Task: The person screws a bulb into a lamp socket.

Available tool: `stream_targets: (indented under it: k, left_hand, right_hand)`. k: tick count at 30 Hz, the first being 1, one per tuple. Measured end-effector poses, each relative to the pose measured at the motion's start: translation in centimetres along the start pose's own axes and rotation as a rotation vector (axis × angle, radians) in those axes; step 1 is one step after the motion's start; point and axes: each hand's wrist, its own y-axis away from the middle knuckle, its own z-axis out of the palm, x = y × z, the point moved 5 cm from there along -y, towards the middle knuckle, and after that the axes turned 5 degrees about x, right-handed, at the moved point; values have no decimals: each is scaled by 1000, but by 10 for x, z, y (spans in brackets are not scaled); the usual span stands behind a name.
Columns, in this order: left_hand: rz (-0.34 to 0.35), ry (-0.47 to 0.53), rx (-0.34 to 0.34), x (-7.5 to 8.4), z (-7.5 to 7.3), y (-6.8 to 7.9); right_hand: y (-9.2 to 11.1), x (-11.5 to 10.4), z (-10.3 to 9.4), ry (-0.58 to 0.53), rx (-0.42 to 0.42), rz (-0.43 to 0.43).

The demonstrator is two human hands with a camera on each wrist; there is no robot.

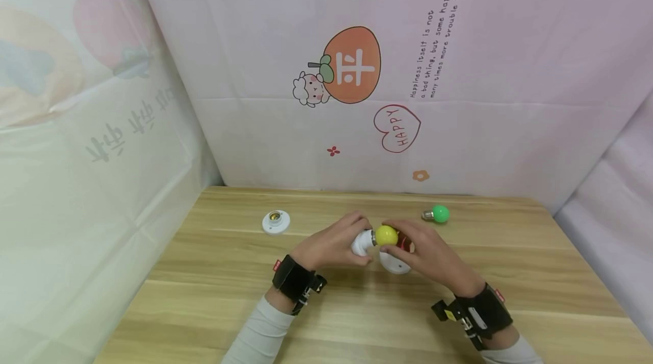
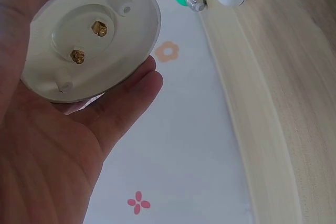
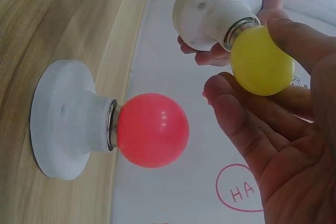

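My left hand [image 1: 334,244] grips a white lamp holder [image 1: 361,243] by its round base, raised over the table. Its flat underside with two brass screws [image 2: 99,28] faces the left wrist camera. A yellow bulb [image 3: 262,61] sits with its metal cap at the mouth of this holder. My right hand [image 1: 431,250] has thumb and fingers about the yellow globe, the thumb touching it. Below and beside the right hand, a red bulb [image 3: 152,129] stands in a second white holder [image 3: 63,119] on the table; in the head view the right hand partly covers it.
A third white holder [image 1: 276,222] with no bulb lies on the wooden table [image 1: 204,296] at the back left. Toward the back right lies a loose green bulb [image 1: 441,214] on its side. A printed white cloth [image 1: 265,126] hangs behind the table.
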Motion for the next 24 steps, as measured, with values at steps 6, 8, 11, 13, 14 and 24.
stream_targets:
  k: [6, 8, 11, 13, 14, 24]
  left_hand:
    - [-1, -8, -4, 0, 0, 0]
    - [0, -9, -5, 0, 0, 0]
    - [3, -11, -6, 0, 1, 0]
    - [3, -5, -8, 0, 1, 0]
    - [4, -5, -8, 0, 1, 0]
    - [6, -17, -8, -1, 2, -1]
  right_hand:
    - [0, 1, 0, 5, -6, 18]
    - [1, 1, 0, 3, -10, 26]
    - [1, 0, 1, 0, -14, 34]
    - [1, 1, 1, -3, -13, 38]
    - [1, 1, 1, -3, -13, 38]
    - [1, 0, 0, 12, 2, 42]
